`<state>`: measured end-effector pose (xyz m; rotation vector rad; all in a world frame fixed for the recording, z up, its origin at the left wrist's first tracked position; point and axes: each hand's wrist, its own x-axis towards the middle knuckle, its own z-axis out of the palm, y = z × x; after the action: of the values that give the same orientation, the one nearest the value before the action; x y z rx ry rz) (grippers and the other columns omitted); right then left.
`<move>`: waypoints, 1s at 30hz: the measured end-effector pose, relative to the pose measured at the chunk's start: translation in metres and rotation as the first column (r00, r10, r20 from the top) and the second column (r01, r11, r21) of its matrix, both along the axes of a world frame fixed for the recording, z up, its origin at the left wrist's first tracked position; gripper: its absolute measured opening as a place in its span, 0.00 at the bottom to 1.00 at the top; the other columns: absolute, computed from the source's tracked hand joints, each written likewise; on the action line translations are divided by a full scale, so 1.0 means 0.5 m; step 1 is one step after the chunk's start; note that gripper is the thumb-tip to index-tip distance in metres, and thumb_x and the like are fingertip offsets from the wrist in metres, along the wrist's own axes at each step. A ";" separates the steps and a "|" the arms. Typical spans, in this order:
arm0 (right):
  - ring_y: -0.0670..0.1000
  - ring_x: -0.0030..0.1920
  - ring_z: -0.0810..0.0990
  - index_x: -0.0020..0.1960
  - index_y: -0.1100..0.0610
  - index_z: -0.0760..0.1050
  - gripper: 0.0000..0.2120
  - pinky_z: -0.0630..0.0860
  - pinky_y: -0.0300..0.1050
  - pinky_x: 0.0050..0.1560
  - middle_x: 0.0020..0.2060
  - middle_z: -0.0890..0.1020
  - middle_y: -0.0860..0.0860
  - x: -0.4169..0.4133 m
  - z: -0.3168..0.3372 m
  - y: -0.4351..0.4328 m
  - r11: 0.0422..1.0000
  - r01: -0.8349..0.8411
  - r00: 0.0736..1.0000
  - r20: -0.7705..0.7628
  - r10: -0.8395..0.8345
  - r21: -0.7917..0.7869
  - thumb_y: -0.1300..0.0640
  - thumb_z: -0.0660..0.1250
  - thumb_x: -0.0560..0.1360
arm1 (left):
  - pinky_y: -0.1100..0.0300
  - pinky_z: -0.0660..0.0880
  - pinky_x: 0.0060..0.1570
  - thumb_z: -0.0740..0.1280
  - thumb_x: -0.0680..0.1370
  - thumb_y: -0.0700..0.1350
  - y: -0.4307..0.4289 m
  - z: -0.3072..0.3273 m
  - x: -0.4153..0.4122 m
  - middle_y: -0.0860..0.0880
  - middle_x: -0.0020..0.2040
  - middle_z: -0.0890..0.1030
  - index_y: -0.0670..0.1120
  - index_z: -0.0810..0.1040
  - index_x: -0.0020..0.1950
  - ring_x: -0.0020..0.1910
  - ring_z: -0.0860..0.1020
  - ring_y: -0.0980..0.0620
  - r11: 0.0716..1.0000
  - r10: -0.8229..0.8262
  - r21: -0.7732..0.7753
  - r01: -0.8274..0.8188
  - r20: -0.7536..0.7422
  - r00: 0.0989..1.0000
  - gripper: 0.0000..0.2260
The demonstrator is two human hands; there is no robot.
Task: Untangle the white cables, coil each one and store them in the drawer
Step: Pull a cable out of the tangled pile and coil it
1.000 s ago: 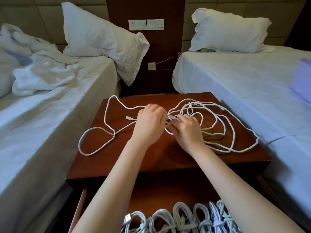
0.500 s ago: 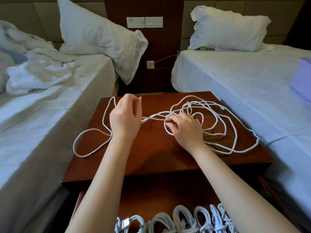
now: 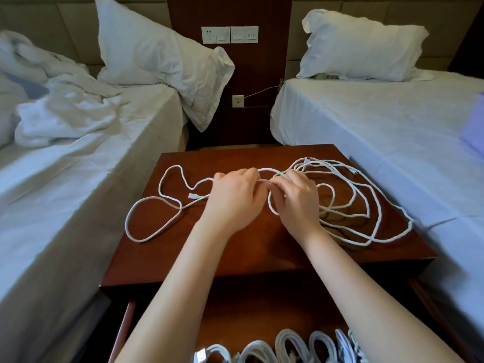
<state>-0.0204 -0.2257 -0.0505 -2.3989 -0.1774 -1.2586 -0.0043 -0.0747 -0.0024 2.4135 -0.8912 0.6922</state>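
Head view: I see the left hand (image 3: 235,199) with its fingers curled round a strand of the white cable (image 3: 330,162). The right hand (image 3: 297,203) is just beside it, fingertips pinching the strand that runs between them. Both hands sit over the middle of the nightstand (image 3: 235,255). The cable's tangle sprawls on the tabletop to the right of the hands, and one loose loop and a plug end (image 3: 194,196) lie to the left. Nearer me, the drawer (image 3: 246,310) stands open, with coiled cables (image 3: 290,344) lined along its front. The left bed (image 3: 78,179) and right bed (image 3: 379,132) flank the nightstand.
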 end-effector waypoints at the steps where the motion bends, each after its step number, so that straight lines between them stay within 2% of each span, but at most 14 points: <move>1: 0.53 0.36 0.75 0.43 0.58 0.81 0.18 0.69 0.45 0.35 0.35 0.78 0.52 0.000 0.001 -0.002 1.000 -0.014 1.000 -0.014 0.014 0.007 0.49 0.59 0.80 | 0.51 0.70 0.39 0.57 0.78 0.47 -0.006 -0.003 -0.002 0.49 0.36 0.76 0.42 0.73 0.40 0.36 0.74 0.47 0.997 -0.063 -0.047 0.063 -0.012 0.998 0.12; 3: 0.53 0.37 0.76 0.44 0.56 0.82 0.12 0.69 0.44 0.36 0.36 0.78 0.51 0.001 0.000 -0.007 1.000 -0.014 0.997 -0.077 0.016 0.028 0.51 0.63 0.77 | 0.57 0.68 0.33 0.60 0.78 0.42 0.002 -0.002 0.001 0.48 0.33 0.73 0.41 0.73 0.37 0.32 0.72 0.50 0.980 -0.137 -0.144 0.138 0.016 0.990 0.10; 6: 0.51 0.42 0.74 0.45 0.54 0.83 0.05 0.68 0.44 0.39 0.37 0.76 0.47 0.006 -0.002 -0.017 0.986 0.058 0.960 -0.280 -0.011 0.158 0.55 0.69 0.75 | 0.73 0.63 0.34 0.63 0.77 0.38 0.047 0.028 0.012 0.50 0.32 0.72 0.39 0.76 0.38 0.32 0.70 0.61 0.915 -0.107 -0.381 0.134 0.091 0.990 0.09; 8: 0.51 0.43 0.74 0.47 0.54 0.83 0.04 0.69 0.45 0.40 0.38 0.74 0.46 0.010 -0.009 -0.028 0.985 0.077 0.950 -0.311 -0.025 0.157 0.55 0.70 0.75 | 0.73 0.62 0.33 0.62 0.78 0.39 0.084 0.053 0.018 0.54 0.30 0.69 0.40 0.74 0.37 0.31 0.68 0.64 0.839 -0.035 -0.535 0.095 0.121 0.992 0.11; 11: 0.53 0.44 0.74 0.46 0.55 0.83 0.04 0.68 0.43 0.38 0.40 0.74 0.48 0.010 -0.015 -0.031 0.984 0.132 0.961 -0.257 -0.098 0.117 0.55 0.73 0.72 | 0.65 0.63 0.31 0.60 0.79 0.44 0.122 0.071 0.021 0.56 0.28 0.67 0.45 0.72 0.38 0.28 0.66 0.60 0.736 0.021 -0.676 0.030 0.067 0.998 0.10; 14: 0.51 0.50 0.72 0.45 0.52 0.84 0.07 0.71 0.46 0.45 0.48 0.77 0.51 0.007 0.000 -0.014 0.983 0.094 0.977 -0.203 -0.060 0.160 0.51 0.73 0.70 | 0.66 0.62 0.30 0.60 0.80 0.42 0.128 0.075 0.015 0.56 0.28 0.67 0.45 0.73 0.39 0.27 0.65 0.59 0.717 0.006 -0.696 0.026 0.043 0.999 0.10; 17: 0.52 0.60 0.71 0.52 0.52 0.83 0.15 0.71 0.51 0.56 0.58 0.77 0.54 -0.002 0.029 0.020 0.988 -0.123 0.971 -0.193 0.139 0.089 0.47 0.67 0.70 | 0.67 0.61 0.29 0.60 0.80 0.41 0.115 0.083 0.005 0.55 0.27 0.66 0.43 0.74 0.40 0.26 0.64 0.60 0.713 -0.075 -0.698 0.070 0.023 0.997 0.10; 20: 0.56 0.64 0.72 0.53 0.54 0.83 0.15 0.70 0.59 0.62 0.60 0.78 0.56 -0.013 0.047 0.054 0.967 -0.253 0.959 -0.128 0.253 0.020 0.52 0.63 0.71 | 0.67 0.61 0.28 0.60 0.80 0.43 0.104 0.085 -0.003 0.51 0.27 0.69 0.43 0.76 0.40 0.25 0.63 0.60 0.716 -0.112 -0.695 0.071 -0.013 0.994 0.10; 22: 0.54 0.66 0.71 0.55 0.54 0.82 0.15 0.67 0.58 0.66 0.61 0.77 0.55 -0.022 0.058 0.072 0.948 -0.313 0.943 -0.106 0.317 0.049 0.51 0.63 0.73 | 0.67 0.60 0.27 0.61 0.80 0.44 0.104 0.085 -0.005 0.55 0.26 0.70 0.45 0.77 0.40 0.24 0.64 0.59 0.705 -0.134 -0.706 0.061 -0.048 0.990 0.10; 24: 0.51 0.63 0.72 0.58 0.55 0.80 0.18 0.68 0.52 0.64 0.58 0.78 0.52 -0.028 0.066 0.088 0.935 -0.350 0.928 -0.118 0.354 0.056 0.46 0.64 0.75 | 0.63 0.61 0.27 0.63 0.80 0.44 0.105 0.088 -0.007 0.52 0.26 0.72 0.48 0.78 0.39 0.24 0.65 0.57 0.699 -0.165 -0.713 0.061 -0.077 0.983 0.10; 26: 0.45 0.54 0.73 0.57 0.55 0.79 0.20 0.71 0.44 0.55 0.50 0.79 0.48 -0.033 0.075 0.101 0.933 -0.341 0.925 -0.134 0.355 0.117 0.42 0.63 0.75 | 0.56 0.63 0.29 0.63 0.80 0.44 0.102 0.093 -0.015 0.48 0.28 0.73 0.51 0.78 0.38 0.26 0.66 0.50 0.719 -0.208 -0.691 0.079 -0.105 0.973 0.11; 28: 0.42 0.44 0.75 0.54 0.55 0.76 0.16 0.70 0.36 0.43 0.41 0.78 0.45 -0.037 0.082 0.106 0.889 -0.332 0.894 -0.194 0.404 0.316 0.43 0.65 0.76 | 0.59 0.64 0.29 0.63 0.80 0.43 0.098 0.097 -0.023 0.53 0.27 0.71 0.49 0.77 0.38 0.27 0.66 0.54 0.723 -0.264 -0.682 0.105 -0.133 0.955 0.12; 30: 0.43 0.37 0.77 0.53 0.54 0.70 0.14 0.71 0.34 0.36 0.37 0.78 0.47 -0.035 0.082 0.106 0.828 -0.307 0.855 -0.246 0.456 0.468 0.45 0.67 0.76 | 0.62 0.65 0.31 0.62 0.81 0.43 0.100 0.100 -0.025 0.57 0.26 0.70 0.48 0.78 0.38 0.27 0.66 0.59 0.701 -0.324 -0.703 0.120 -0.165 0.931 0.12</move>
<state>-0.0380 -0.1729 -0.0095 -2.0303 -0.2489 -0.5936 -0.0168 -0.0248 0.0474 1.6393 -0.6407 0.4561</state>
